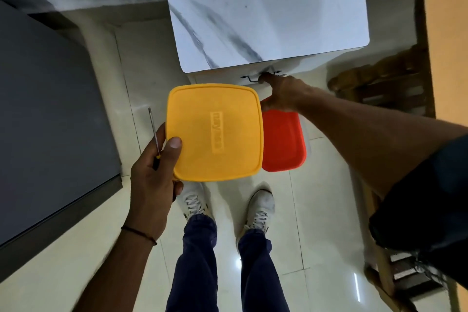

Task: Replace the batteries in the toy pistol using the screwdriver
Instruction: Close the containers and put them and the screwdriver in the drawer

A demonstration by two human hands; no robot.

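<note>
Marble tabletop (268, 7): open from above. Yellow box (215, 132) and red box (282, 142) block the approach to its near edge. Right hand (281, 94) fills the gap at the drawer handle (247, 78) below. Dark cabinet (50, 109) closes the left, wooden chair (379, 88) the right. Floor strip (106, 71) beside cabinet passable.

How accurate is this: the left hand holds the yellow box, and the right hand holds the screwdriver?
Wrong on the screwdriver: the head view shows it in the left hand, gripped together with the yellow box. The right hand holds no screwdriver.
</note>
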